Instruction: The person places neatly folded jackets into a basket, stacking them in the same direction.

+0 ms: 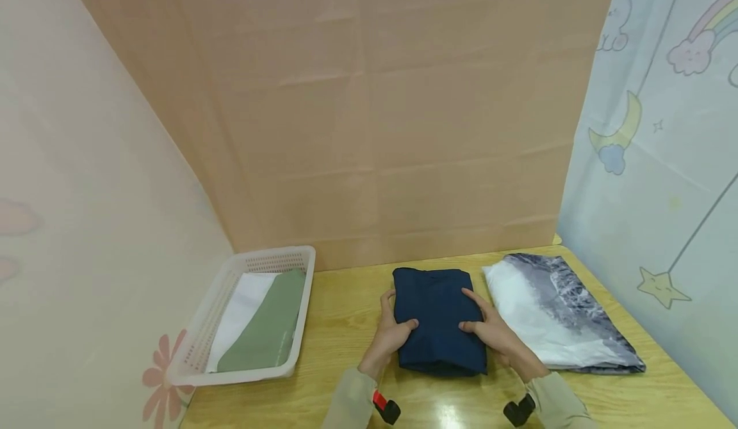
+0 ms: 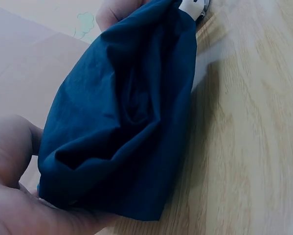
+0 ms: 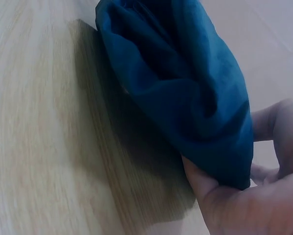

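**Both hands on the folded navy cloth**

Navy cloth [image 1: 438, 320] folded into a thick rectangle, lying mid-table [image 1: 340, 326], long side running away from the person. Gripped at both near edges: left hand [image 1: 393, 334] curled round the left edge, thumb on top and fingers tucked under; right hand [image 1: 494, 334] likewise clamped on the right edge, thumb over the top layer. Seen from the left wrist, cloth [image 2: 122, 122] bunched in several layers, with the left hand [image 2: 11, 196] pinching the near corner. Seen from the right wrist, cloth [image 3: 185, 93] raised a little off the wood on that side, casting a shadow, with the right hand [image 3: 244, 205] closed under and over its edge.

Just right of the cloth, a folded grey-and-white print [image 1: 562, 317] lying flat, close to the right hand but apart from it. Well left, a white basket [image 1: 196, 352] holding a folded green piece [image 1: 268, 333] beside a white piece [image 1: 239, 310]. Behind, a tan backdrop [image 1: 375, 109]; at right, a pale curtain [image 1: 663, 160] with moon and star drawings.
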A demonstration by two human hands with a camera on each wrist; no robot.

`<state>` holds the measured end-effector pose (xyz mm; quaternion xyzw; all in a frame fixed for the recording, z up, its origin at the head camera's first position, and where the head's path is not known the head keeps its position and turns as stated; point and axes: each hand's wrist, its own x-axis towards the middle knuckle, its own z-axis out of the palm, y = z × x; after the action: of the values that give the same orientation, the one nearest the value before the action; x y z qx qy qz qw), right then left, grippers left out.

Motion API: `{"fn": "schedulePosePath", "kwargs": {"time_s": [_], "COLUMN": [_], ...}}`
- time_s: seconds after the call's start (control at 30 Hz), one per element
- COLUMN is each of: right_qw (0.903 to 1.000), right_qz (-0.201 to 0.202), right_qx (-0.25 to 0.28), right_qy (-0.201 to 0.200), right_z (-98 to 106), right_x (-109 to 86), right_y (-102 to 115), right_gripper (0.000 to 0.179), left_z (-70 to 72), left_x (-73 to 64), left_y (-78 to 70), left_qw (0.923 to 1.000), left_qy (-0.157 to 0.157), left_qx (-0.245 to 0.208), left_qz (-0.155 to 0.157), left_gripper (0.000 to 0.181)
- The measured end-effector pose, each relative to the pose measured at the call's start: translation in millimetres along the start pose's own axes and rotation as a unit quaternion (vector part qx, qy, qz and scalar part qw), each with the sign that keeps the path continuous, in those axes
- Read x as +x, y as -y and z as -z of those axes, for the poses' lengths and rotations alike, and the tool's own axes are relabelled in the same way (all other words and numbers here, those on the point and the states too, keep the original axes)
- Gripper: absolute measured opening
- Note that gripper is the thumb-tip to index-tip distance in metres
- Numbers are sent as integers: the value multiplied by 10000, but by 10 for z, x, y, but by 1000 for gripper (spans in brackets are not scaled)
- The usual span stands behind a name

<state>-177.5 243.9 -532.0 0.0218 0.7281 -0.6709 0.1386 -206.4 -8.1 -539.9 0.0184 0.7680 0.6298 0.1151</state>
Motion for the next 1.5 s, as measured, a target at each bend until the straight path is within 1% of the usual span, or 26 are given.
{"fn": "schedulePosePath", "kwargs": {"time_s": [0.1,0.17,0.33,0.43,0.5,0.63,0.8,0.9,1.07,1.3,1.5], "right_qw": [10000,10000,9999,9998,9997,9993,9981,9972,9969,9942,9923], "right_qz": [7,19,72,142,192,294,429,495,491,717,887], "right_qx": [7,-25,-108,-163,-178,-222,-421,-527,-555,-717,-710], "right_qy": [-6,15,-1,3,19,63,120,215,278,363,498], "right_z": [-19,-28,-53,-76,-97,-161,-239,-301,-408,-518,-590], "right_x": [2,4,11,11,8,22,70,95,121,178,224], "right_y": [14,26,68,93,115,178,256,309,396,505,602], "right_gripper": [94,93,93,92,92,91,89,88,88,87,84], "left_z": [16,33,89,131,164,261,388,476,613,782,922], "left_x": [-13,-24,-44,-61,-69,-88,-121,-149,-176,-190,-212], "left_y": [-14,-20,-33,-41,-51,-85,-147,-170,-179,-195,-237], "left_qw": [9999,9999,9996,9992,9993,9996,9997,9997,9996,9991,9989], "left_qy": [-7,21,73,27,-5,-62,-108,-111,-82,-226,-270], "left_qx": [-49,-48,130,251,231,182,169,82,-70,2,-22], "left_qz": [-87,-158,-259,-308,-307,-220,-153,-208,-249,-346,-384], "left_gripper": [86,85,73,68,67,66,68,70,71,71,71]}}
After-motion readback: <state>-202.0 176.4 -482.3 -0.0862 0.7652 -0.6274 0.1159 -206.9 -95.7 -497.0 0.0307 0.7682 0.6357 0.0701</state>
